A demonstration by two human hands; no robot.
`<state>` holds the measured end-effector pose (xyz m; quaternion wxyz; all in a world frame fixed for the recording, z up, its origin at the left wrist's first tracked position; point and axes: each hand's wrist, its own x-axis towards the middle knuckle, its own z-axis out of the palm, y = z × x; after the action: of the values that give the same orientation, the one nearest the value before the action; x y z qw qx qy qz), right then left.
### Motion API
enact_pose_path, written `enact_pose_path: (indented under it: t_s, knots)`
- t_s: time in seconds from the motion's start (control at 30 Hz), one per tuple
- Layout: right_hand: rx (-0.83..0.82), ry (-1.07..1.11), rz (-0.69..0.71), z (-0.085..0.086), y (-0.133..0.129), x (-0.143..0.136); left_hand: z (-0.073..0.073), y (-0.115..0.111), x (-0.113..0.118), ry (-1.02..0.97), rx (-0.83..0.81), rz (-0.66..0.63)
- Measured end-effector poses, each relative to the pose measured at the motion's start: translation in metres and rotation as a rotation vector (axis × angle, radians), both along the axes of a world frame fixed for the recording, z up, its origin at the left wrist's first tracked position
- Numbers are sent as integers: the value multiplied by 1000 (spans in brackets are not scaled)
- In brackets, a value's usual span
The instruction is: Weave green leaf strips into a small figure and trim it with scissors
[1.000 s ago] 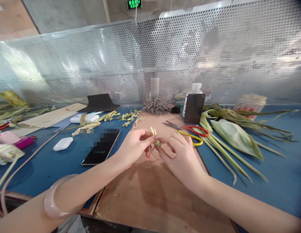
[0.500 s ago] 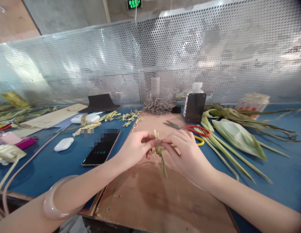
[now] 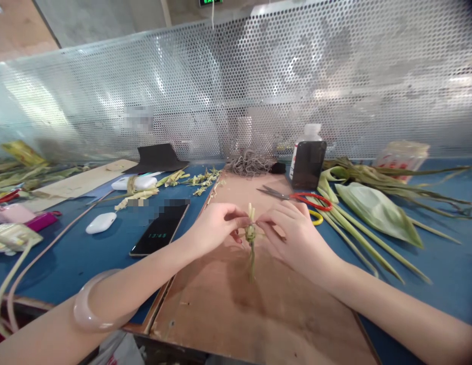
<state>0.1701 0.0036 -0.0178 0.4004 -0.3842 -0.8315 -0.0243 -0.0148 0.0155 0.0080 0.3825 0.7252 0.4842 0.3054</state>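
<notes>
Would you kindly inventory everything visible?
Leaf piece: 1, green, between hands
Scissors: 1, red/yellow, right
Bottle: 1, translucent, right
Slab: 1, black, right
Leaves: several, green, both sides
Jar: 1, clear, right
Cord: heap, grey, back
Phone: 1, black, left
Case: 1, white, left
Sheet: 1, black, left
Scraps: many, greenish, left
Cables: several, pale, left
Board: 1, brown, centre
Tabletop: 2 parts, blue, sides
Screen: 1, silver, back
Sign: 1, green, top
Bangle: 1, pink, left forearm
Left hand, right hand: 2, centre

plant piece (image 3: 251, 234) partly hidden, exit sign (image 3: 206, 2) cut off
</notes>
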Motion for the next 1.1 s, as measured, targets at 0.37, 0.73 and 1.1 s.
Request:
enact_pose_path:
  t_s: [0.37,0.73,1.1]
  knots:
    - [-23,-67,-15,-3,8,6,8,-2,-2,380,369,-76]
    - [33,-167,-26,-4,7,7,5,0,-7,479,503,-141]
    - [342,-432,21,-1,10,12,6,-2,-3,516,508,-82]
